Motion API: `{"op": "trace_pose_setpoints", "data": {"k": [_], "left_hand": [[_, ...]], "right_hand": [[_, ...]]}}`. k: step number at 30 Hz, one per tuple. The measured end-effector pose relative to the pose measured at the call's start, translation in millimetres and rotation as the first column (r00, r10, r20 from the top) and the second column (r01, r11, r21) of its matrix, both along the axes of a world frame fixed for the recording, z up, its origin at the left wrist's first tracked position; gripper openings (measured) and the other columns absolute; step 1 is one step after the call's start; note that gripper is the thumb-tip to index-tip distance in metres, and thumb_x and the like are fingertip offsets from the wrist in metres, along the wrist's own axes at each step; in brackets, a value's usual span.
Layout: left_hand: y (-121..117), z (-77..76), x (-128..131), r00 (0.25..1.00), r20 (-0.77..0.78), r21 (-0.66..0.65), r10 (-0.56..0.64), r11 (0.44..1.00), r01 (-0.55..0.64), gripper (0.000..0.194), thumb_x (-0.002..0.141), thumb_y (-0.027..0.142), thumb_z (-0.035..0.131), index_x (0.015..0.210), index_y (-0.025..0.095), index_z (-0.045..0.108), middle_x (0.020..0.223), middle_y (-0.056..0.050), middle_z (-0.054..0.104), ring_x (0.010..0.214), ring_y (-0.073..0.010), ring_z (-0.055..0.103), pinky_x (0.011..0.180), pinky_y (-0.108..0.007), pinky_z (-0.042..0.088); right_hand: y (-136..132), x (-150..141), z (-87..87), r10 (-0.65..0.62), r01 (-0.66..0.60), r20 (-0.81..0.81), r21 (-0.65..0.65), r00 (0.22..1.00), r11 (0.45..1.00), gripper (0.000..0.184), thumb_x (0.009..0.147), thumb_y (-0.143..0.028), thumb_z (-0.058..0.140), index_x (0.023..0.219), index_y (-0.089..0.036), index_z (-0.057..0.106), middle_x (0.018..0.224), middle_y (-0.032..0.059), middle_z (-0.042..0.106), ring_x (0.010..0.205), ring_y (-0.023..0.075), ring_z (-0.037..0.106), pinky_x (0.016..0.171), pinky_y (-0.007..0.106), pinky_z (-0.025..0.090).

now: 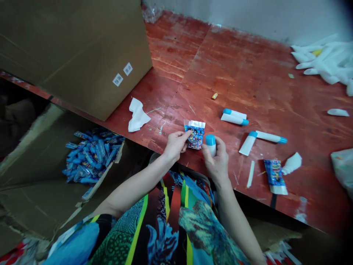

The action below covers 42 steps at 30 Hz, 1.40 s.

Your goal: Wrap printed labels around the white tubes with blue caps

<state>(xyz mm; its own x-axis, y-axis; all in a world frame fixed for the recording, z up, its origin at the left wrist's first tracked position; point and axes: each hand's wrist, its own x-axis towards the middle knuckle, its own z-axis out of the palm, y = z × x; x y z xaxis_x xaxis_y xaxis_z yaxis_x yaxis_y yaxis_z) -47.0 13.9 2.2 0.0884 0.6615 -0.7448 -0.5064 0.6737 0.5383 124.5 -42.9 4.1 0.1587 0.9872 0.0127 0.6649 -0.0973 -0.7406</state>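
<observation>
My left hand (174, 146) is at the table's front edge, its fingers closed on the left side of a blue printed plastic packet (196, 137). One fingertip presses on the printed face, and layered edges suggest a small stack. Just to the right, my right hand (218, 162) grips a white tube with a blue cap (211, 144), cap end up. Farther right lie two more pairs of white, blue-capped tubes (235, 117) (248, 142). A second blue printed packet (275, 176) rests near the front edge, beside a crumpled white scrap (292, 163).
A large cardboard box (82, 55) stands on the red table (234, 70) at left. Below it, an open carton (33, 198) contains many blue wrapped items (93, 156). White gloves (328, 62) are piled at back right. A torn white piece (138, 116) lies left of my hands.
</observation>
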Motion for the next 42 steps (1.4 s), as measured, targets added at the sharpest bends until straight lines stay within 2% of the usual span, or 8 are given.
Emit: {"op": "trace_pose_setpoints", "data": {"k": [2, 5, 9, 14, 23, 29, 37, 42], "left_hand": [[1, -0.8, -1, 1.0, -0.013, 0.01, 0.025, 1.0, -0.025, 0.051, 0.099, 0.032, 0.092, 0.064, 0.019, 0.058, 0.048, 0.007, 0.048, 0.037, -0.0037, 0.036, 0.042, -0.023, 0.016], [2, -1.5, -1, 0.999, -0.008, 0.024, 0.047, 0.999, -0.047, 0.052, 0.096, 0.035, 0.095, 0.064, 0.018, 0.058, 0.047, 0.008, 0.047, 0.038, -0.0033, 0.035, 0.043, -0.023, 0.016], [1, 1.1, -2, 0.999, 0.006, 0.043, 0.037, 0.998, -0.038, 0.051, 0.095, 0.037, 0.097, 0.065, 0.018, 0.06, 0.047, 0.008, 0.047, 0.039, -0.0032, 0.035, 0.043, -0.023, 0.016], [-1, 7.8, -3, 0.999, -0.015, 0.075, 0.046, 0.996, -0.045, 0.049, 0.1, 0.031, 0.092, 0.064, 0.017, 0.061, 0.047, 0.008, 0.047, 0.039, -0.0032, 0.035, 0.043, -0.022, 0.017], [-4, 2.8, -4, 0.998, 0.018, 0.065, 0.06, 0.996, -0.061, 0.051, 0.097, 0.032, 0.095, 0.065, 0.018, 0.058, 0.05, 0.008, 0.049, 0.038, -0.0024, 0.036, 0.043, -0.021, 0.017], [-5, 3.2, -3, 0.997, 0.039, 0.041, 0.067, 0.997, -0.069, 0.048, 0.101, 0.028, 0.09, 0.067, 0.018, 0.057, 0.05, 0.007, 0.051, 0.038, -0.0025, 0.035, 0.042, -0.021, 0.017], [-5, 0.8, 0, 1.0, 0.025, 0.079, 0.015, 0.997, -0.017, 0.052, 0.101, 0.039, 0.091, 0.067, 0.019, 0.057, 0.049, 0.007, 0.047, 0.038, -0.0035, 0.034, 0.042, -0.023, 0.016], [-10, -0.2, -1, 0.985, 0.096, 0.107, -0.141, 0.986, 0.131, 0.049, 0.096, 0.048, 0.096, 0.072, 0.017, 0.066, 0.051, 0.006, 0.049, 0.039, -0.004, 0.035, 0.042, -0.025, 0.016]], "right_hand": [[-6, 3, 5.6, 0.139, -0.14, -0.018, -0.048, 0.99, 0.989, 0.05, 0.107, -0.059, 0.073, 0.144, -0.025, 0.074, 0.132, 0.0139, 0.085, 0.118, 0.0358, 0.083, 0.105, 0.053, 0.069], [-15, -1, 9.0, 0.208, -0.205, 0.02, -0.097, 0.978, 0.974, 0.054, 0.11, -0.056, 0.067, 0.156, -0.028, 0.074, 0.137, 0.0141, 0.084, 0.124, 0.0373, 0.082, 0.108, 0.054, 0.068], [-20, -8, 5.1, 0.185, -0.168, 0.123, -0.135, 0.975, 0.977, 0.061, 0.113, -0.057, 0.061, 0.168, -0.032, 0.069, 0.145, 0.0144, 0.082, 0.125, 0.0406, 0.082, 0.102, 0.054, 0.068], [-18, -9, 1.6, 0.179, -0.151, 0.169, -0.164, 0.969, 0.975, 0.064, 0.111, -0.059, 0.065, 0.168, -0.03, 0.07, 0.138, 0.0155, 0.085, 0.107, 0.039, 0.086, 0.087, 0.048, 0.068], [-14, -11, 6.9, 0.194, -0.187, 0.042, -0.14, 0.98, 0.972, 0.058, 0.112, -0.057, 0.064, 0.165, -0.031, 0.071, 0.138, 0.013, 0.087, 0.113, 0.038, 0.087, 0.096, 0.051, 0.07], [-17, -9, 1.9, 0.226, -0.206, 0.083, -0.199, 0.971, 0.958, 0.065, 0.111, -0.059, 0.063, 0.17, -0.031, 0.067, 0.143, 0.0147, 0.086, 0.114, 0.0413, 0.088, 0.094, 0.053, 0.07], [-13, -9, 6.6, 0.222, -0.209, 0.056, -0.187, 0.973, 0.96, 0.061, 0.112, -0.059, 0.062, 0.164, -0.029, 0.071, 0.14, 0.0152, 0.087, 0.112, 0.0401, 0.088, 0.095, 0.054, 0.07], [-14, -11, 5.0, 0.217, -0.203, 0.069, -0.166, 0.974, 0.965, 0.058, 0.111, -0.058, 0.062, 0.16, -0.027, 0.071, 0.131, 0.0155, 0.088, 0.103, 0.0383, 0.088, 0.086, 0.05, 0.07]]}}
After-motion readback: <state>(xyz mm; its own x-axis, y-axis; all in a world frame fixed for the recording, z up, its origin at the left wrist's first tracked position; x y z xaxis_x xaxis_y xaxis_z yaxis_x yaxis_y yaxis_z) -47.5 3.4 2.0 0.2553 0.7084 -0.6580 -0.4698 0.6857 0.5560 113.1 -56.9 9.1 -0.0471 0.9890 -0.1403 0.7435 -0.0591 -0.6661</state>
